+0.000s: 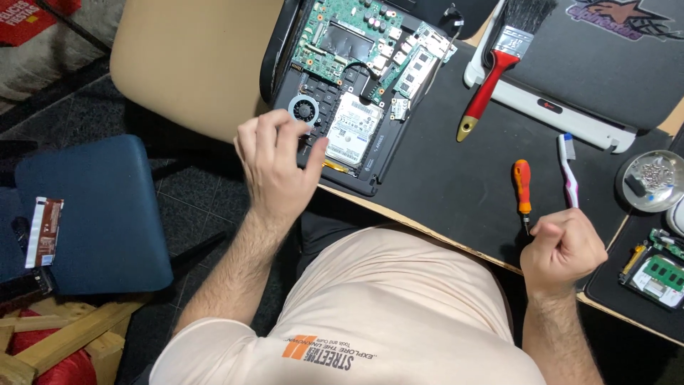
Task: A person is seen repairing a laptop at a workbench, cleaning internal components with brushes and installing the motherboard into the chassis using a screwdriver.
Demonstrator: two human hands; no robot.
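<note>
Two bare hands were at work over the bench. Fingers of the left hand (274,167) were loosely curled, open enough to hold nothing, their tips resting on the near corner of the opened laptop (342,100), just beside its small round fan (304,110) at about one o'clock from the knuckles. The right hand (563,249) was closed in a fist on the black mat (442,185); whether anything lay inside it I could not tell.

One laptop shell served as the main container: it held one green circuit board (342,36), one silver hard drive (353,130) and that single fan. At three o'clock of the right fist sat one shallow metal dish (652,182), holding a heap of small screws, too many and too small to count.

One orange screwdriver (523,191) lay at eleven o'clock of the fist, tip near the knuckles. One toothbrush (568,167) lay just beside it, and one red-handled paintbrush (499,64) farther off at twelve o'clock. One loose green board (659,274) lay at four o'clock. One blue chair seat (100,214) stood at nine o'clock of the left hand.
</note>
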